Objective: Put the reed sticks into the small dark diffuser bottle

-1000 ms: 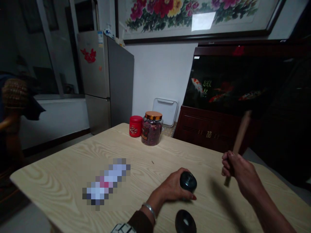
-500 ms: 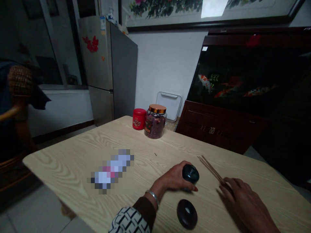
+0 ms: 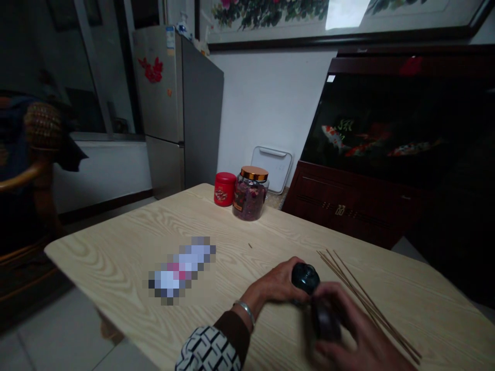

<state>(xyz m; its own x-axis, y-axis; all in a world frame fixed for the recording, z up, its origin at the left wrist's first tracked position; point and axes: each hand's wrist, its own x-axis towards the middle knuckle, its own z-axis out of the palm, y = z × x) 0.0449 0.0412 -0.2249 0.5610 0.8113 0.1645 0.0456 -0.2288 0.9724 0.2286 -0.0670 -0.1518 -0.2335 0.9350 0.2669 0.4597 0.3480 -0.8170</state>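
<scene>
My left hand [image 3: 276, 281], with a silver bangle at the wrist, wraps round a small dark glossy round vessel [image 3: 306, 277] above the wooden table. Its exact kind I cannot make out. Between the fingers and thumb of my right hand [image 3: 359, 330] is a dark round disc [image 3: 326, 322], tilted on edge and blurred by motion, close to the vessel. Several thin brown sticks [image 3: 365, 299], like incense sticks, lie on the table to the right, partly behind my right hand. A short stick fragment [image 3: 250, 246] lies farther back.
A red canister [image 3: 225, 189] and a copper-lidded jar [image 3: 250, 198] of dried purplish pieces stand at the table's far corner. A blurred-out pale object [image 3: 183, 268] lies on the left. Beyond the table [image 3: 116, 242] are a fridge [image 3: 201, 108] and a fish tank [image 3: 386, 113].
My right hand has let go of the sticks, which now lie on the table, and moved left. It has picked up the dark disc. My left hand keeps the vessel.
</scene>
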